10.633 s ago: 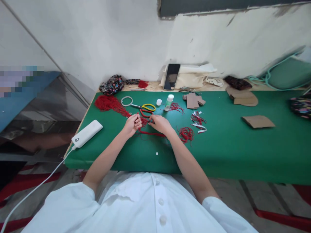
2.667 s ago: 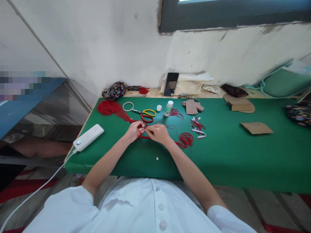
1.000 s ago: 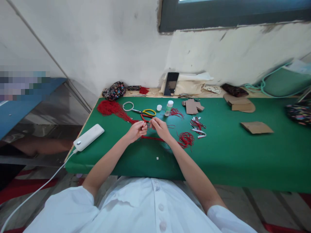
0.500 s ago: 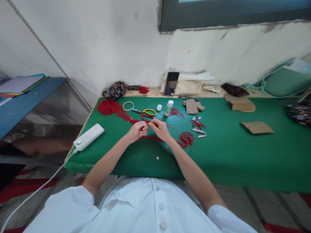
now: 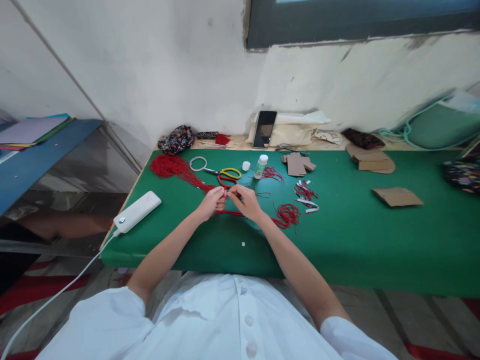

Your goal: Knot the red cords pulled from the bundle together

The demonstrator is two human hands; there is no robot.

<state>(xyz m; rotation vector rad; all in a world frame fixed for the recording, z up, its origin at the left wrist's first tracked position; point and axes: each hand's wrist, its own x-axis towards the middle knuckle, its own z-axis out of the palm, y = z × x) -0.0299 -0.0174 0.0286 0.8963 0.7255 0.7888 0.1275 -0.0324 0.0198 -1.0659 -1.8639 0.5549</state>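
Observation:
My left hand [image 5: 212, 204] is closed, its fingertips pinching red cord. Right beside it my right hand [image 5: 245, 202] pinches at the same spot, fingertips touching those of the left; the exact bit of cord between them is too small to make out. A bundle of red cord [image 5: 231, 213] runs under my hands to a coiled heap [image 5: 288, 215] on the right. On the left, a larger mass of red thread [image 5: 168, 166] trails toward my left hand. Just beyond my fingers lie pliers [image 5: 229, 176] with one yellow and one red handle.
On the green tabletop [image 5: 337, 240] are a small bottle [image 5: 261, 166], a white cap [image 5: 246, 166], a ring [image 5: 198, 164], cord scraps [image 5: 305, 191] and cardboard pieces [image 5: 397, 197]. A white power bank [image 5: 137, 212] lies left; a phone [image 5: 264, 129] leans at the back.
My right hand's fingers have shifted slightly and its grip has re-formed beside the left fingertips. My left hand has barely moved; the things on the table stay put.

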